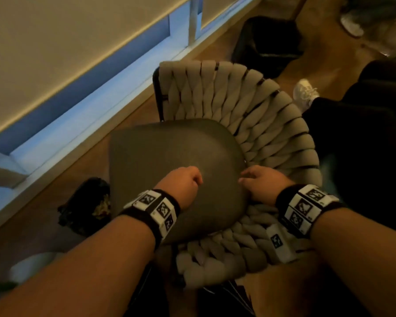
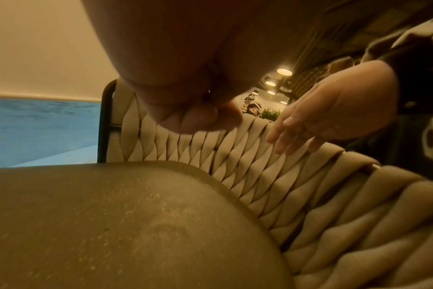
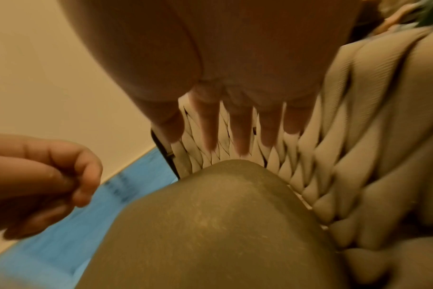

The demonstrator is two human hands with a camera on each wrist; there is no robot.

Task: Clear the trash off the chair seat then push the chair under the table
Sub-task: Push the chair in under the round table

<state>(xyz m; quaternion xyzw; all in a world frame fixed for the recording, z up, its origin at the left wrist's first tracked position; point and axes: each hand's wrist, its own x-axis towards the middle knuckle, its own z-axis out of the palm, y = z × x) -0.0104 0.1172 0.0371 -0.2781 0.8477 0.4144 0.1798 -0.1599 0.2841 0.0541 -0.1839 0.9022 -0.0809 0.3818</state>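
Hovered over the dark chair seat (image 1: 169, 152), left hand (image 1: 181, 184) with fingers curled to the thumb, anything pinched there too small to tell; right hand (image 1: 260, 183) spread flat and empty beside the woven backrest (image 1: 249, 106). Seen left of the seat on the floor: a dark bag of trash (image 1: 87, 204)

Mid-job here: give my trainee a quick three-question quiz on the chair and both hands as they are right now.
1. True or false: the left hand has its fingers curled above the chair seat.
2. The right hand is: A) fingers straight, B) fist, C) holding a cup.
3. Fill in: the chair back is made of ______ padded straps.

Key: 1 true; 2 A; 3 woven.
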